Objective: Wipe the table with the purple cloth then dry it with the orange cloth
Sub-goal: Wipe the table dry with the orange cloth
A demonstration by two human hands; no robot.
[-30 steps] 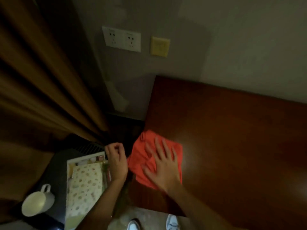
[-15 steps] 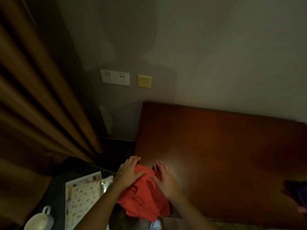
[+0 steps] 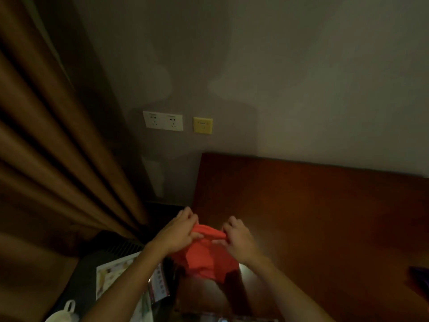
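Observation:
The orange cloth [image 3: 205, 256] hangs lifted off the near left corner of the dark red wooden table [image 3: 313, 217]. My left hand [image 3: 180, 231] pinches its top edge at the left. My right hand [image 3: 239, 238] pinches the same edge at the right, so the cloth droops between them. A dark purple cloth [image 3: 421, 278] lies at the right edge of the view on the table, mostly cut off.
Brown curtains [image 3: 58, 147] hang at the left. A low dark stand [image 3: 86, 275] beside the table carries printed papers [image 3: 111, 277] and a white mug [image 3: 63, 314]. Wall sockets [image 3: 162, 120] and a yellow plate [image 3: 202, 125] sit on the grey wall.
My right hand pressed the cloth flat on the table a second ago. Both hands have since gathered its edge and lifted it off the corner. The view has tilted upward.

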